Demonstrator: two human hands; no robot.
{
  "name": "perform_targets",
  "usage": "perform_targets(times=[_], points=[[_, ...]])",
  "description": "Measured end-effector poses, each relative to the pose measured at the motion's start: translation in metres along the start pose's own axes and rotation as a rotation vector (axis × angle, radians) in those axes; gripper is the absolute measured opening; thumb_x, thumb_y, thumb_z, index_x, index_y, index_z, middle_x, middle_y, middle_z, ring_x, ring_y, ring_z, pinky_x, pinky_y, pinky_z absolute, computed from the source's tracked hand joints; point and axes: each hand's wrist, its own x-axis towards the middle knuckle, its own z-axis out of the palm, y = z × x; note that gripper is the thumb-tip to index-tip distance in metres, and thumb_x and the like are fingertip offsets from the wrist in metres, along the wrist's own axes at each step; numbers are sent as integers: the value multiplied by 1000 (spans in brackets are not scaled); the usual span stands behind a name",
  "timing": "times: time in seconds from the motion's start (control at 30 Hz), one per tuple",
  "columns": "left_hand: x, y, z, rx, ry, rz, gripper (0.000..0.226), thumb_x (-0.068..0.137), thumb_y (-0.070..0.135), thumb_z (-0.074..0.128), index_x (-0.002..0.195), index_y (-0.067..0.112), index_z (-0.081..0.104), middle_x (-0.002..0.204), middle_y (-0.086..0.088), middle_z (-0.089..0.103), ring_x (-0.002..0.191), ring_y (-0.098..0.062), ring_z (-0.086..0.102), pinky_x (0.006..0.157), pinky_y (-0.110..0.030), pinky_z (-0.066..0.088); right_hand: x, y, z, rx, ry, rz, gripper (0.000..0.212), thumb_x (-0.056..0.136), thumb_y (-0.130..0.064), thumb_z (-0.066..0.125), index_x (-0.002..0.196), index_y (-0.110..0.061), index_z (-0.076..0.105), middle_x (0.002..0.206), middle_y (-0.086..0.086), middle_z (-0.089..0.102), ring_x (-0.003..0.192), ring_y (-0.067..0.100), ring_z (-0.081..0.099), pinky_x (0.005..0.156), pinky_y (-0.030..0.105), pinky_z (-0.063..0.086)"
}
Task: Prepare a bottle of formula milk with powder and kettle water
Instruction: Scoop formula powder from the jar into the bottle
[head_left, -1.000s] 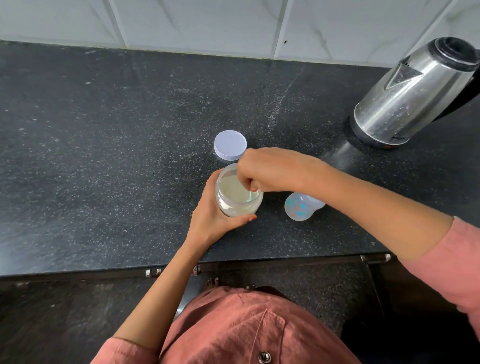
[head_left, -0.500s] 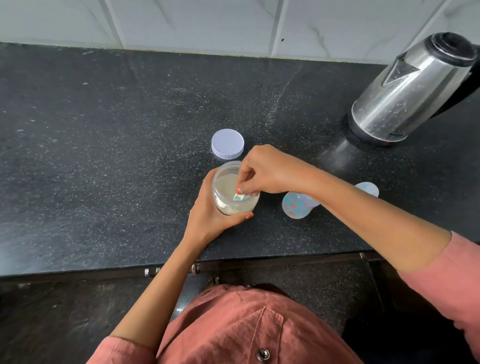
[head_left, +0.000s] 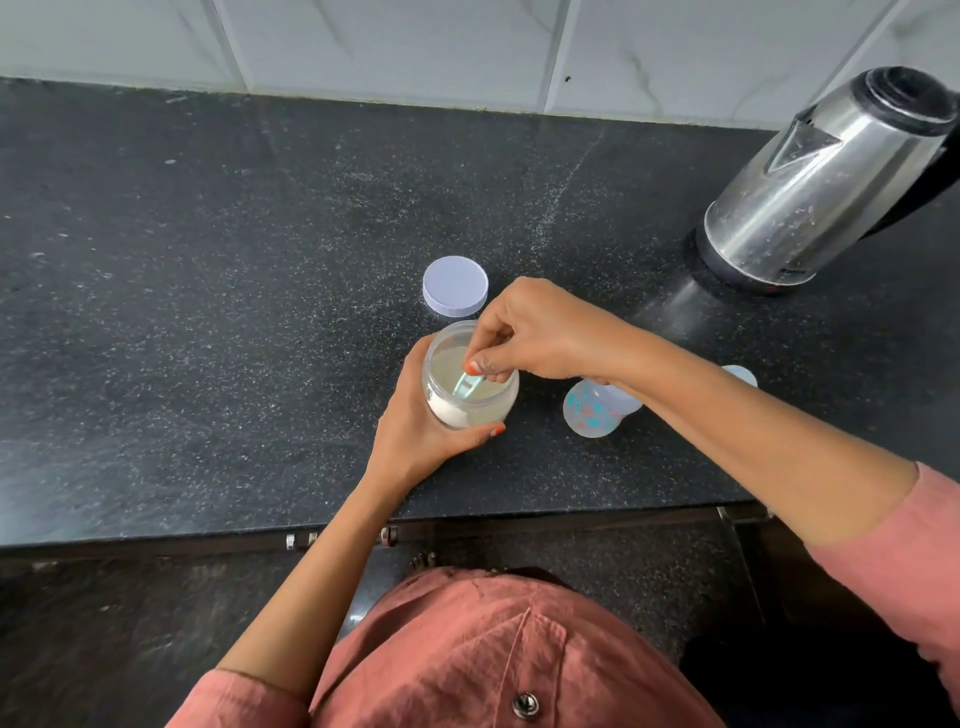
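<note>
A clear jar of pale formula powder (head_left: 457, 410) stands open on the black counter (head_left: 208, 312), and my left hand (head_left: 415, 431) grips it from the left and front. Over the jar mouth, my right hand (head_left: 535, 332) pinches a small light-green scoop (head_left: 466, 387) whose bowl sits in the powder. The baby bottle (head_left: 592, 410), clear with blue and orange prints, stands open just right of the jar, partly under my right forearm. A steel electric kettle (head_left: 821, 187) sits at the back right.
The jar's round white lid (head_left: 455, 287) lies flat just behind the jar. A pale bottle cap (head_left: 740, 374) peeks out behind my right forearm. A white tiled wall (head_left: 467, 47) backs the counter, whose front edge runs just below my left wrist.
My right hand has lifted slightly out of the jar mouth, and the green scoop now shows in the powder. My left hand keeps its hold on the jar.
</note>
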Motion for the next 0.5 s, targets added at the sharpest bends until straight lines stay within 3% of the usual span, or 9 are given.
perform_targets(times=[0.17,0.37,0.5], points=[[0,0,0,-2,-2,2,83,46,48,77,113,65,30,125,19,47,112,6,48,87,-12,40,-1,-1,4,69,61,7,7,82,-12,65,83,-8,71,66,2,67,53,1,58,67,20,51],[-1,1,0,-12,-4,-4,82,47,45,78,114,58,32,121,24,48,108,13,47,79,-1,35,-5,1,-6,-31,-17,-41,9,80,-9,66,86,-4,71,69,9,68,57,6,57,67,22,49],[0,3,0,-8,-6,-5,81,46,46,76,111,63,31,121,22,47,108,15,46,79,0,35,-2,-1,0,52,33,-11,8,81,-9,65,85,-4,70,68,7,67,55,4,57,66,23,51]])
